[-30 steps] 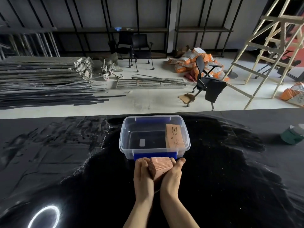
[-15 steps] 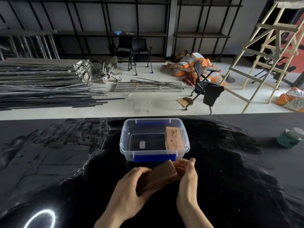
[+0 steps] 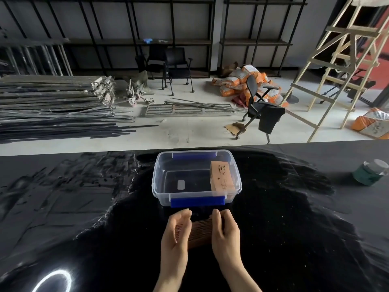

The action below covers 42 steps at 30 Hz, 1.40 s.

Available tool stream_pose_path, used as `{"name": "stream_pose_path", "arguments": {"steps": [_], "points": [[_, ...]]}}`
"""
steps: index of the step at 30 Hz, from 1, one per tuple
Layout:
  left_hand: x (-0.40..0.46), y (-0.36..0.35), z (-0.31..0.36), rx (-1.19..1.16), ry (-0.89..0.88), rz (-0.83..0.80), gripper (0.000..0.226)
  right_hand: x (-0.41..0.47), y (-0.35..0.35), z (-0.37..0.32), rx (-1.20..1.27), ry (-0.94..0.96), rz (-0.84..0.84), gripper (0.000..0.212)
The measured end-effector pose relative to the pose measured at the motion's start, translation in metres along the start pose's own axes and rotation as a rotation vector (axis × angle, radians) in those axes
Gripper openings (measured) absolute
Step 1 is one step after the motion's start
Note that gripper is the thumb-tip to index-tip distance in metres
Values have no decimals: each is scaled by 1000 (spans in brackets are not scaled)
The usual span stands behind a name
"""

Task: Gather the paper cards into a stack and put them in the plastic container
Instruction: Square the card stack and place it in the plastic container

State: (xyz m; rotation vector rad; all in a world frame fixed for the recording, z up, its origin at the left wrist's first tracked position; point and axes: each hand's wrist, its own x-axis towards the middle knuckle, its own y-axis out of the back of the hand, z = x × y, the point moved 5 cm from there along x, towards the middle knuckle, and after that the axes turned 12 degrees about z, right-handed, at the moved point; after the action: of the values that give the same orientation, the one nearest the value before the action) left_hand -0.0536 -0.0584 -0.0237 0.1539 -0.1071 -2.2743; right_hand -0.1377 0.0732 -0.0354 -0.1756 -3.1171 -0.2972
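A brown stack of paper cards [image 3: 200, 231] stands on its edge on the black table, squeezed between my left hand [image 3: 177, 230] and my right hand [image 3: 225, 228]. Each palm presses one end of the stack, and only its ribbed top edge shows. Just beyond my fingers sits the clear plastic container [image 3: 162, 192] with blue latches. Another stack of brown cards [image 3: 222, 178] lies flat inside it against the right wall. The left part of the container's floor is bare.
A green jar with a clear lid [image 3: 369, 172] stands at the table's far right. A ring light reflects off the glossy tabletop [image 3: 52, 280] near left. Past the table's far edge are metal bars, chairs and a wooden ladder.
The card stack was held up end-on, then tilted, and now it rests level on the table between both palms. My hands have shifted to its two ends.
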Motion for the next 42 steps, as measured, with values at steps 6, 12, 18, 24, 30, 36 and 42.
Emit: {"name": "stream_pose_path", "arguments": {"steps": [6,12,18,24,30,36,42], "points": [[6,-13,10,-46,31,332,25,0,0,-1,61,-79,7,33],[9,-12,0,27,14,330,28,-2,-2,5,-7,-7,21,29],[10,-14,7,-1,-23,325,28,5,-4,-1,-1,26,29,27],[12,-13,-1,75,-96,273,27,3,-3,7,11,33,5,29],[12,-13,2,134,-121,250,26,4,-4,4,10,40,16,30],[11,1,23,469,-443,-40,31,3,-3,5,19,26,9,32],[8,-16,52,863,-671,-469,66,5,-3,7,42,-20,0,32]]}}
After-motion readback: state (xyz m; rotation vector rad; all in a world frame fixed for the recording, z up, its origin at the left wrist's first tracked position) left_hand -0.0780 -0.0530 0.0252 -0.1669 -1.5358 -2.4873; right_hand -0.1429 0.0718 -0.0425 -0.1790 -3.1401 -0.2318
